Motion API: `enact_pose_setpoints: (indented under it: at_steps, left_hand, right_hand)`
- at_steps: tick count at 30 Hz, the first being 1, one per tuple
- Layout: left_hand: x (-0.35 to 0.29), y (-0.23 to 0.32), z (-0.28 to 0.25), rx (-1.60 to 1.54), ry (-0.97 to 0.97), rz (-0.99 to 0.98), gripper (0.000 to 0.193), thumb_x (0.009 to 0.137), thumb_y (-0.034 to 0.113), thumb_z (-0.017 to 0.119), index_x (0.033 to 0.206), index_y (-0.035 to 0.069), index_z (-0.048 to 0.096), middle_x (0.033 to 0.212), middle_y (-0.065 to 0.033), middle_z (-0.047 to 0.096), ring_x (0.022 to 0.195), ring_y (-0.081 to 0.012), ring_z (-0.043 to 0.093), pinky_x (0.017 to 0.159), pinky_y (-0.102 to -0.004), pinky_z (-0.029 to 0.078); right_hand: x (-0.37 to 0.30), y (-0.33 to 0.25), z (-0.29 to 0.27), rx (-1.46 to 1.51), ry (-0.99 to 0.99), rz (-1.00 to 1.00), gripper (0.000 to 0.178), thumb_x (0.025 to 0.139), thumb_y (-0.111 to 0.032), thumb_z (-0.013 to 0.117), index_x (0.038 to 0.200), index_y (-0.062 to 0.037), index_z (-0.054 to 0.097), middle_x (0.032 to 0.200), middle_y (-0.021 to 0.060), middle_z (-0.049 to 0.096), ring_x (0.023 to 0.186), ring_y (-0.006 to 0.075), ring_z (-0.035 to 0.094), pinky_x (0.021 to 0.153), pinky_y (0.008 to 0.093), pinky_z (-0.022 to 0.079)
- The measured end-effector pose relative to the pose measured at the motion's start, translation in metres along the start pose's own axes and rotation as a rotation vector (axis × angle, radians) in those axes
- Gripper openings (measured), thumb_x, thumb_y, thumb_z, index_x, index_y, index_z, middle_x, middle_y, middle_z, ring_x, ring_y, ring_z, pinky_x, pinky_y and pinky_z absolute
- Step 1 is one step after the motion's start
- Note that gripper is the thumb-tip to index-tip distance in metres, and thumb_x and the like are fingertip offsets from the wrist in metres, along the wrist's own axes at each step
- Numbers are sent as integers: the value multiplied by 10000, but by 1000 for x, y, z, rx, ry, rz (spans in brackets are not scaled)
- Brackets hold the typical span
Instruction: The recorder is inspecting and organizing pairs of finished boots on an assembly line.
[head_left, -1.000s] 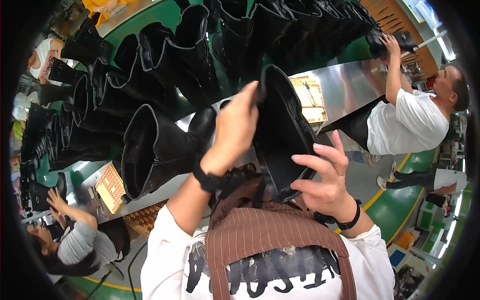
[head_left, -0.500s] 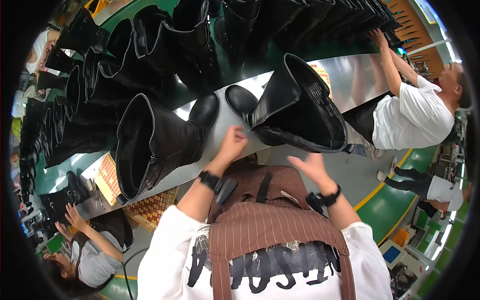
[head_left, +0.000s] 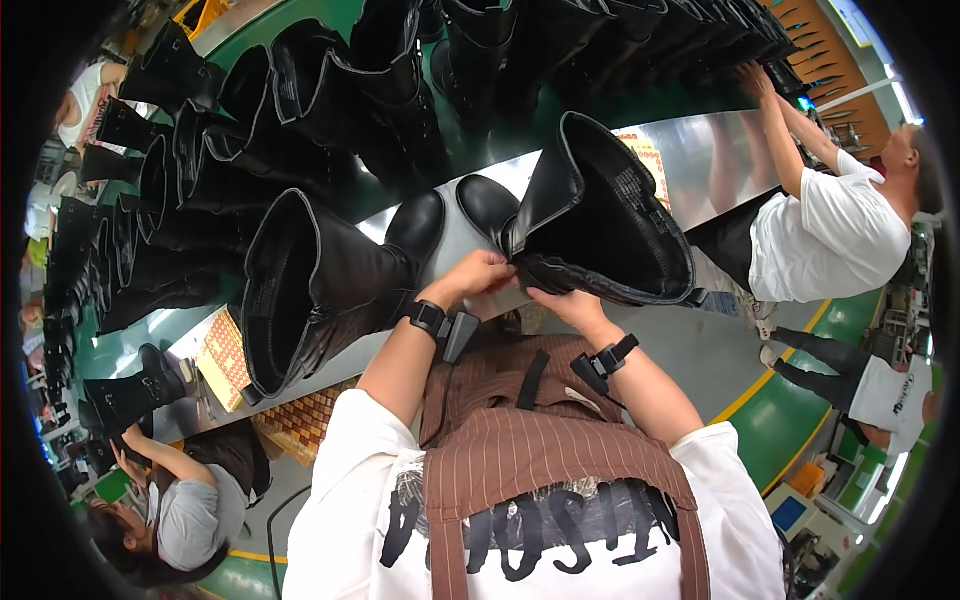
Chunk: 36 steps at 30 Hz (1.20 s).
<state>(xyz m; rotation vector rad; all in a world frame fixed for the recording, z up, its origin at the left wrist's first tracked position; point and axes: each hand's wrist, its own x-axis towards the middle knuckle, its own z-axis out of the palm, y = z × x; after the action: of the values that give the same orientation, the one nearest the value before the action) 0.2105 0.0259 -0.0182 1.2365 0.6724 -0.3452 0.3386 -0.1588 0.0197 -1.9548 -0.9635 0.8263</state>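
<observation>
A tall black boot (head_left: 556, 205) stands at the bench's near edge, its shaft gaping open toward me and its side parted. My left hand (head_left: 480, 275) is closed in a pinch at the boot's ankle, by the lower end of the side opening. Against the near lower edge of the same boot, my right hand (head_left: 572, 309) is closed too, its fingertips partly hidden. What small part the fingertips grip is too small to make out. To the left stands a second tall black boot (head_left: 345, 270), touched by neither hand.
Behind the metal bench (head_left: 700, 130), many black boots (head_left: 380, 85) line a green surface (head_left: 470, 120). Patterned yellow sheets (head_left: 222, 355) lie on the bench at left. Co-workers work at the right (head_left: 830, 230) and lower left (head_left: 195, 500); another person (head_left: 870, 390) stands farther right.
Both hands have come together at the right boot's ankle; the right hand moved left and its fingers closed. The co-worker at lower left has brought a hand to a boot.
</observation>
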Motion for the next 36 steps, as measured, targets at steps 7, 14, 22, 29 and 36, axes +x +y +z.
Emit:
enact_pose_setpoints:
  at_steps: [7, 14, 22, 29, 36]
  left_hand:
    - [-86, 84, 17, -306, -222, 262, 232, 959, 175, 576, 853, 7, 698, 651, -1, 617, 614, -66, 559, 594, -190, 402]
    - [-182, 186, 68, -149, -207, 428, 274, 974, 177, 573, 798, -5, 678, 621, -26, 632, 537, -47, 554, 531, -177, 385]
    - [-206, 62, 19, 196, -60, -62, 330, 920, 315, 671, 993, -7, 687, 891, -57, 698, 811, -113, 642, 715, -252, 513]
    - [-203, -48, -31, 312, 770, -112, 597, 729, 270, 855, 1161, -58, 606, 1101, -136, 661, 988, -196, 635, 858, -313, 505]
    - [-179, -36, 24, -177, 825, 446, 459, 758, 91, 825, 1157, -15, 624, 1135, -62, 642, 1009, -167, 605, 903, -312, 492]
  right_hand:
    - [10, 7, 8, -341, 98, -283, 284, 795, -265, 757, 986, -65, 693, 907, 53, 704, 837, 176, 661, 766, 337, 519]
    - [15, 4, 3, 186, 11, -39, 292, 786, -210, 732, 1031, -59, 679, 967, 75, 682, 915, 228, 638, 831, 368, 502]
    - [19, -8, -27, -99, -133, -287, 766, 746, -368, 807, 1371, -51, 498, 1428, 145, 479, 1327, 279, 417, 1121, 386, 311]
    - [28, -3, -23, 39, -305, 6, 719, 735, -323, 829, 1323, -21, 545, 1328, 125, 576, 1255, 254, 498, 1094, 348, 345]
    - [-13, -48, -9, 444, -77, -17, 622, 728, -186, 837, 1242, 30, 561, 1248, 137, 601, 1144, 209, 570, 979, 337, 451]
